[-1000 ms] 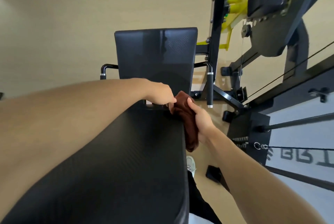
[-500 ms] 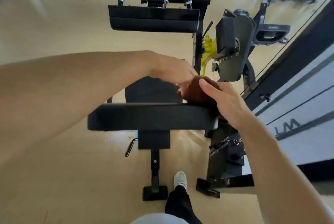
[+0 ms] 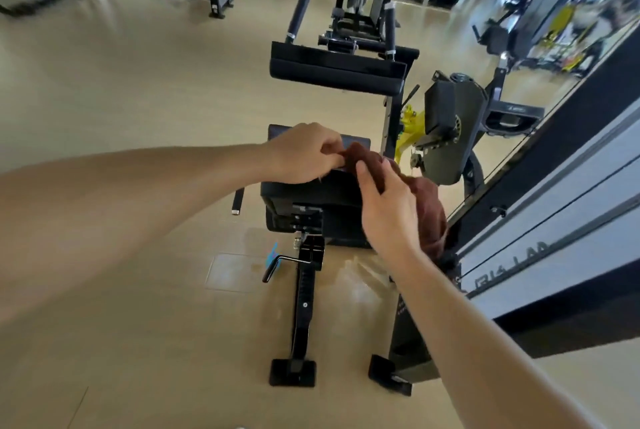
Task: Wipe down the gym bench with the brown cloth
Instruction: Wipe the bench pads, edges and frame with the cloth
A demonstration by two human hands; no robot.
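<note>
Head view, left hand (image 3: 304, 153) and right hand (image 3: 384, 210) pinching brown cloth (image 3: 426, 207), hanging lengthwise over gym bench (image 3: 311, 193)

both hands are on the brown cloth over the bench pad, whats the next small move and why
Probably spread the brown cloth flat and bring it down onto the bench pad. The left hand pinches one end and the right hand holds the bunched rest, which hangs off the pad's right side, so little cloth seems to meet the surface yet.
</note>
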